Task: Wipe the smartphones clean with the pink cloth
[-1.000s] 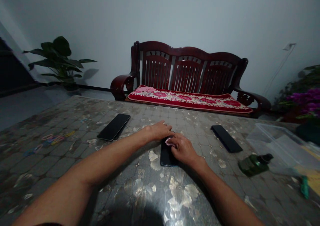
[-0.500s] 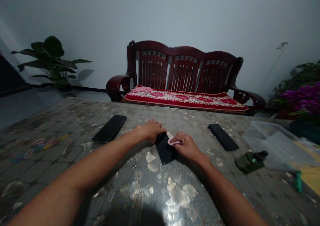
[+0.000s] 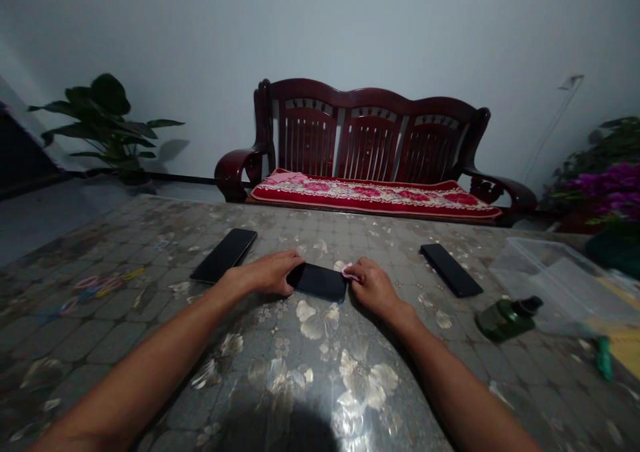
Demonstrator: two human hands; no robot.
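A black smartphone [image 3: 319, 283] lies sideways on the patterned tablecloth in front of me, its dark screen facing up. At its left end, my left hand [image 3: 276, 272] grips the edge between thumb and fingers. My right hand [image 3: 373, 285] is closed on a small pink cloth [image 3: 347, 272] at the phone's right end; most of the cloth is hidden in the fingers. Farther left rests a second black phone [image 3: 224, 255], and to the right a third dark phone [image 3: 451, 270].
A green bottle [image 3: 507, 317] lies on the right, beside a clear plastic box [image 3: 530, 272]. Several coloured bands [image 3: 105, 285] are spread at the left. Beyond the table [image 3: 200, 385] stands a wooden bench [image 3: 367, 139], with a potted plant [image 3: 107, 119] to its left.
The middle phone has turned from pointing toward me to lying sideways. My left hand has moved left and nearer onto its end; the right hand with the cloth shifted slightly.
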